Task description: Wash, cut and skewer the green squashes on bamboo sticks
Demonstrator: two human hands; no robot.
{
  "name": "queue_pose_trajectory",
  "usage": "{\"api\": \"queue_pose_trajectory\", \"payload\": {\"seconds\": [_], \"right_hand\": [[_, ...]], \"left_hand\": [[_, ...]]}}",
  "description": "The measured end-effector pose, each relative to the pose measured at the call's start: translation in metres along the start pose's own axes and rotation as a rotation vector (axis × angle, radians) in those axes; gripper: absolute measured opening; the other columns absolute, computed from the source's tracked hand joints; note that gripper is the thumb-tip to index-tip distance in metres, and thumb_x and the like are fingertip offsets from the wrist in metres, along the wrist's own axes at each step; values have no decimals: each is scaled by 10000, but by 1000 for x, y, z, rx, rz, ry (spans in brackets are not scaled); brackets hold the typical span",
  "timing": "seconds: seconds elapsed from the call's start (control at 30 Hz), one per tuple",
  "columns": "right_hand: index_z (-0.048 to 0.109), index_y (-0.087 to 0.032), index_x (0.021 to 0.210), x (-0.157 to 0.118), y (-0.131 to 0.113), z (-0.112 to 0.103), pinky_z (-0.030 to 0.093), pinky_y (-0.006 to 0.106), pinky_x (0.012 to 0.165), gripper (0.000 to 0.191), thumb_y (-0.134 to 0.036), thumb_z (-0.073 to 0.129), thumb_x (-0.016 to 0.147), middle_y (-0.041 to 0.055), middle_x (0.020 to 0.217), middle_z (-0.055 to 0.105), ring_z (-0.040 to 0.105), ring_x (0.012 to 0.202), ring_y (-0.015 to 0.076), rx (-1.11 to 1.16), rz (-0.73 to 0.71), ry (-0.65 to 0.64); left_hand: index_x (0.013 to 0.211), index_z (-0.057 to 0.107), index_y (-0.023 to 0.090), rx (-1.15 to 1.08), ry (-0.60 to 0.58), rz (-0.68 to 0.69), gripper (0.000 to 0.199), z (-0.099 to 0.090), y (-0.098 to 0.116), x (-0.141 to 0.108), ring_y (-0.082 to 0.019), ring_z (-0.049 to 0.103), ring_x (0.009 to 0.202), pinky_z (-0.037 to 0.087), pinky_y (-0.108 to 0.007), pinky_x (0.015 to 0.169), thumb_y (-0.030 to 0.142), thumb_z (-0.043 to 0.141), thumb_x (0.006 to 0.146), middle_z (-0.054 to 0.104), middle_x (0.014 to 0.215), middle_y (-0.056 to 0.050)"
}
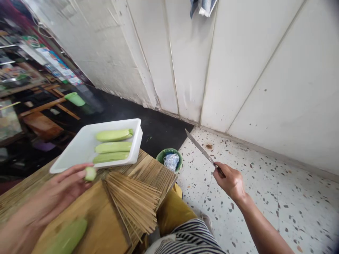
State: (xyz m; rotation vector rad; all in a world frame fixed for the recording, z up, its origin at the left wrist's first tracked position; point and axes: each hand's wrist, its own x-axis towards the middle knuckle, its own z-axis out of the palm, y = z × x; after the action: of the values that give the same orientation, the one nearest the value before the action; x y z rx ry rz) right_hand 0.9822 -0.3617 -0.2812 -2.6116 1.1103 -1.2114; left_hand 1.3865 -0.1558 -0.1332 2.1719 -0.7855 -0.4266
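My right hand (pixel 230 179) is wrapped round the handle of a long knife (pixel 200 147), its blade pointing up and left over the speckled floor. At the left, my left hand (pixel 70 185) holds a small pale green zucchini piece (pixel 90 174) at its fingertips, above the table near the white tray. Below it, a larger zucchini (pixel 69 237), slightly blurred, lies on the wooden cutting board (pixel 106 218). Three whole zucchinis (pixel 113 147) lie side by side in the white tray (pixel 69 150).
A bundle of thin wooden sticks (pixel 135 201) lies on the wooden table (pixel 148 169) beside the board. On the floor past the table corner stands a green bin (pixel 162 155) with crumpled plastic inside. A white wall (pixel 238 70) rises behind; blurred furniture stands at the upper left.
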Motion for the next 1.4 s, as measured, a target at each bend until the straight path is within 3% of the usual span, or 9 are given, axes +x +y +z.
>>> {"api": "queue_pose_trajectory", "payload": {"seconds": [0.07, 0.17, 0.27, 0.4, 0.6, 0.83, 1.03, 1.17, 1.4], "right_hand": [[652, -140, 972, -3, 4, 2, 451, 214, 528, 194, -131, 541, 813, 21, 706, 691, 616, 557, 116, 5, 30, 10], [654, -132, 995, -10, 7, 2, 439, 209, 504, 205, -141, 550, 819, 12, 667, 672, 594, 531, 109, 18, 51, -18], [662, -126, 978, -19, 8, -1, 432, 207, 500, 195, -132, 555, 815, 7, 648, 657, 573, 512, 101, 15, 69, -10], [670, -129, 955, -25, 9, -9, 425, 204, 506, 180, -130, 556, 816, 1, 635, 645, 555, 499, 93, -16, 96, 12], [666, -150, 805, -18, -19, -20, 393, 227, 456, 223, -282, 500, 873, -10, 503, 554, 516, 429, 111, -17, 151, -31], [594, -200, 699, 12, -115, -7, 408, 242, 442, 346, -477, 499, 883, -2, 488, 559, 507, 414, 124, 324, 277, -303], [495, -209, 674, 48, -252, 3, 416, 225, 454, 361, -480, 460, 910, -25, 513, 528, 505, 457, 108, 763, 96, -696], [457, -206, 731, 61, -331, 15, 406, 221, 437, 343, -508, 479, 890, -43, 584, 521, 480, 448, 89, 988, 118, -1044], [449, -205, 743, 63, -386, 38, 379, 221, 425, 313, -476, 483, 895, -59, 563, 476, 455, 437, 89, 926, -83, -1112]], "left_hand": [[926, 660, 274, -129, -52, 28, 409, 36, 35, 6, -183, 654, 728, 557, -345, 688, 535, 670, 611, 710, 889, -7], [1029, 649, 205, 206, 67, 420, 393, 100, 70, 30, -184, 620, 772, 513, -350, 763, 422, 647, 702, 679, 996, -59], [987, 677, 174, 720, -53, 690, 258, 156, 80, 57, -255, 592, 910, 458, -399, 812, 269, 610, 756, 673, 1052, -103], [721, 676, 192, 913, -60, 706, 194, 181, 76, 57, -287, 563, 942, 375, -467, 845, 210, 521, 835, 693, 869, -76], [960, 693, 221, 834, 149, 668, 286, 82, 40, -3, -251, 607, 963, 353, -434, 851, 296, 421, 919, 707, 1046, -54], [1249, 574, 128, 823, 278, 95, 587, -82, -111, -110, -305, 553, 1164, 406, -421, 976, 549, 368, 895, 612, 1248, -159], [1311, 499, 126, 771, 125, -50, 709, -93, -195, -177, -363, 553, 1140, 435, -480, 942, 582, 564, 772, 582, 1271, -195], [1274, 538, 154, 614, 102, 121, 527, -103, -217, -181, -313, 572, 1108, 421, -437, 968, 391, 596, 806, 610, 1240, -150], [1404, 404, 218, 389, 69, 336, 688, -146, -259, -178, -237, 385, 1326, 285, -399, 1111, 478, 620, 805, 438, 1447, -93]]}}
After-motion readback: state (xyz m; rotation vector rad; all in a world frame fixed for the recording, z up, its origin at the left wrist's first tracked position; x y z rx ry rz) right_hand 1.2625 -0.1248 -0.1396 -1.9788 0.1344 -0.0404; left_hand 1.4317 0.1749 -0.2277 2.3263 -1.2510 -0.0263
